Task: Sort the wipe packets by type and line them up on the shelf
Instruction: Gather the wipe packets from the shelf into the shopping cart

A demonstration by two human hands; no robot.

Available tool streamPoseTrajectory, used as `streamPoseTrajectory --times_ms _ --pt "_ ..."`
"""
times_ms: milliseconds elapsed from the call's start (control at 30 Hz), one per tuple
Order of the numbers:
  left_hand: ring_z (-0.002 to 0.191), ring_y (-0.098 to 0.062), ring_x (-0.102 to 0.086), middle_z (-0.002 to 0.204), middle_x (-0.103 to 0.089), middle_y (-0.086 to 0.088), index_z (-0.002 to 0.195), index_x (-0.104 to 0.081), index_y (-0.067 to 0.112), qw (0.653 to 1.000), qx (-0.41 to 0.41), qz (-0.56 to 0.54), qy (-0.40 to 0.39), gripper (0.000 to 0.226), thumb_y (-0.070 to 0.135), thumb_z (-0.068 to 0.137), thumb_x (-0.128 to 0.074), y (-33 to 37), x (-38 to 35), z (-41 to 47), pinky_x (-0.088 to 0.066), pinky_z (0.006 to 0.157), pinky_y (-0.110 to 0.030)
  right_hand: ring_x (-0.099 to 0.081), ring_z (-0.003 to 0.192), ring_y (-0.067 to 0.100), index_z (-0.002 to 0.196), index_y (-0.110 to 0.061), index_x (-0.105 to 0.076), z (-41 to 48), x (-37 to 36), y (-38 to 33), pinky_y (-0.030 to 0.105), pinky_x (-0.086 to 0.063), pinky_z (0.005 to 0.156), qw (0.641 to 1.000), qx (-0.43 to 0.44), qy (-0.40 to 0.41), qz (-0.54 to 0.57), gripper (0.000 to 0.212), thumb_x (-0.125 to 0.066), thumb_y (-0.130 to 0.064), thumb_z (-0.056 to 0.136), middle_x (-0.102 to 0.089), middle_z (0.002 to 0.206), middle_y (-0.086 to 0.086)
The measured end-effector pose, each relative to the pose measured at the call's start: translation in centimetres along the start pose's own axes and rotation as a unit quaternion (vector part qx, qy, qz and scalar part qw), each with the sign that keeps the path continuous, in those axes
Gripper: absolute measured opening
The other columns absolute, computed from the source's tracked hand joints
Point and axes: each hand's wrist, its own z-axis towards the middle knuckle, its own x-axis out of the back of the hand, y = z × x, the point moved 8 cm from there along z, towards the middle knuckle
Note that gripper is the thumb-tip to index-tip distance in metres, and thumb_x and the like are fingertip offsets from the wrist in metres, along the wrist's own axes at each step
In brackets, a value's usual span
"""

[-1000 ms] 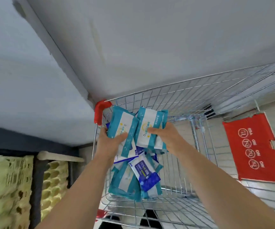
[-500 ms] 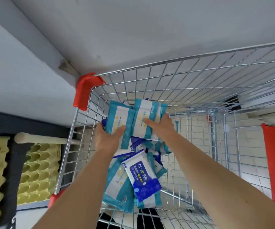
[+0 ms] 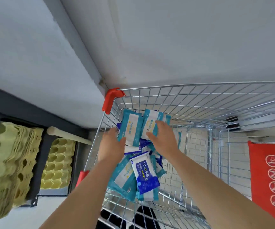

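Inside a wire shopping cart (image 3: pixel 199 103) lies a pile of wipe packets. My left hand (image 3: pixel 111 144) grips a teal-and-white packet (image 3: pixel 131 126) held upright. Beside it, my right hand (image 3: pixel 164 138) grips a second teal-and-white packet (image 3: pixel 151 121), thumb on its front. Below my hands, a dark blue packet marked 75% (image 3: pixel 144 174) lies on top of several more teal packets (image 3: pixel 123 179). More blue packets peek out behind the two held ones.
A pale grey shelf surface (image 3: pixel 166 38) stretches above the cart's far rim, with a red corner guard (image 3: pixel 111 100) against it. Stacks of yellow-green egg trays (image 3: pixel 6 162) stand at the left. A red sign panel (image 3: pixel 272 184) hangs at the cart's right.
The view has shifted, so cart and hands sit further right and lower in the frame. Both hands keep their hold on the same two teal packets.
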Motion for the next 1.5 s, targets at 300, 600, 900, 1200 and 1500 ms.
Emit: streamPoseTrajectory --times_ms 300,600,900,1200,1500 --pt "0.104 -0.019 -0.057 0.118 -0.061 0.005 0.119 -0.059 0.026 0.980 -0.112 0.145 0.080 0.030 0.036 0.094 -0.046 3.4 16.1 -12.5 -0.049 0.090 -0.036 -0.053 0.111 0.024 0.121 -0.011 -0.059 -11.7 7.9 -18.4 0.036 -0.043 0.093 0.975 0.210 -0.004 -0.080 0.031 -0.052 -0.029 0.096 -0.063 0.116 0.007" --pt "0.114 -0.019 -0.054 0.130 -0.058 0.008 0.128 -0.057 0.025 0.947 -0.134 0.146 0.252 0.032 0.030 0.098 -0.046 -1.4 35.0 -26.9 -0.040 0.094 -0.031 -0.055 0.115 0.023 0.125 -0.010 -0.060 -25.6 11.6 -38.7 0.030 -0.041 0.097 0.890 0.426 0.058 -0.155 0.034 -0.052 -0.023 0.095 -0.064 0.122 0.004" --pt "0.120 -0.020 -0.053 0.130 -0.058 0.008 0.130 -0.056 0.026 0.899 -0.096 0.124 0.410 0.035 0.032 0.097 -0.050 -15.0 51.7 -40.6 -0.039 0.100 -0.033 -0.045 0.127 0.013 0.135 -0.017 -0.052 -43.1 4.9 -57.1 0.022 -0.034 0.101 0.816 0.558 0.055 -0.141 0.039 -0.046 -0.025 0.097 -0.056 0.135 -0.005" --pt "0.117 -0.020 -0.054 0.130 -0.058 0.006 0.132 -0.054 0.027 0.880 -0.025 0.153 0.450 0.038 0.039 0.096 -0.048 -29.8 65.0 -46.4 -0.044 0.096 -0.035 -0.047 0.127 0.016 0.137 -0.016 -0.051 -54.5 -5.1 -72.4 0.027 -0.037 0.102 0.780 0.612 0.024 -0.130 0.040 -0.045 -0.026 0.098 -0.055 0.137 -0.001" --pt "0.113 -0.018 -0.058 0.128 -0.059 0.006 0.130 -0.055 0.028 0.868 0.009 0.140 0.477 0.038 0.041 0.095 -0.051 -39.8 76.6 -42.3 -0.049 0.094 -0.039 -0.051 0.123 0.022 0.132 -0.013 -0.055 -53.8 -14.9 -85.3 0.032 -0.041 0.098 0.781 0.605 0.000 -0.156 0.039 -0.044 -0.026 0.098 -0.057 0.134 0.003"
